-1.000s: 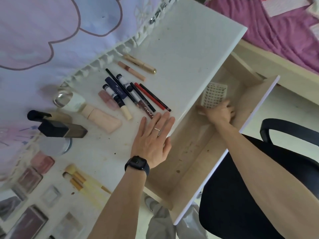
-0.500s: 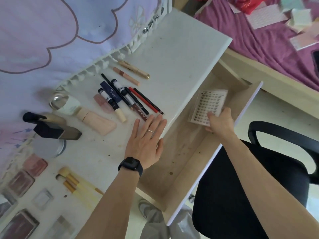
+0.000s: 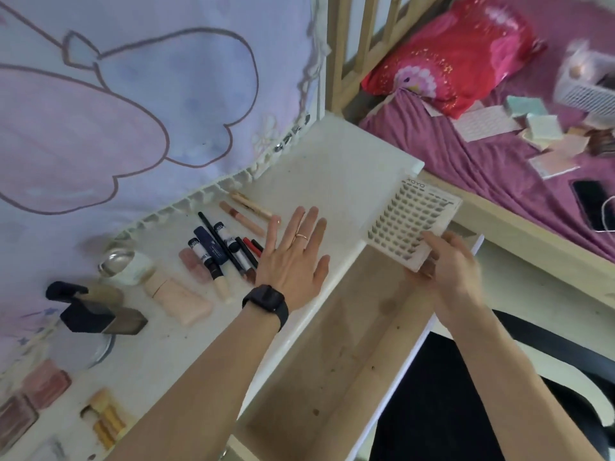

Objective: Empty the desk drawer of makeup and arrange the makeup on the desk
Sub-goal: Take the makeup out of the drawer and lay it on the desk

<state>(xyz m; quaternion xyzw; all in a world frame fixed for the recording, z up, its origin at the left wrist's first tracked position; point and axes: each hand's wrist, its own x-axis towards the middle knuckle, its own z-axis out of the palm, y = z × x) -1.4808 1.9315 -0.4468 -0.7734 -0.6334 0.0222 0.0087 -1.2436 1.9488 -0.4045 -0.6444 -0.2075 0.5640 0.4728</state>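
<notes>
White counter [image 3: 332, 174] against lilac cloth carries laid-out makeup pencils and tubes [image 3: 221, 244]. Beside them, the left hand [image 3: 293, 261] is spread flat with straight fingers. The right hand [image 3: 449, 264] grips a white rectangular lash tray [image 3: 411, 221] above the open wooden drawer [image 3: 332, 361].

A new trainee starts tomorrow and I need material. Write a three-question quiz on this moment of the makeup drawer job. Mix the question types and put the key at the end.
1. True or false: the white rectangular tray of lash clusters lies flat on the bottom of the open wooden drawer.
2. Which hand grips the tray? A. left hand B. right hand C. both
3. Fill in: the left hand lies open, fingers straight, over the ____, beside the row of pencils and tubes.

Key
1. False: it is held up in the air, clear of the drawer bottom.
2. B
3. white desk top
</notes>
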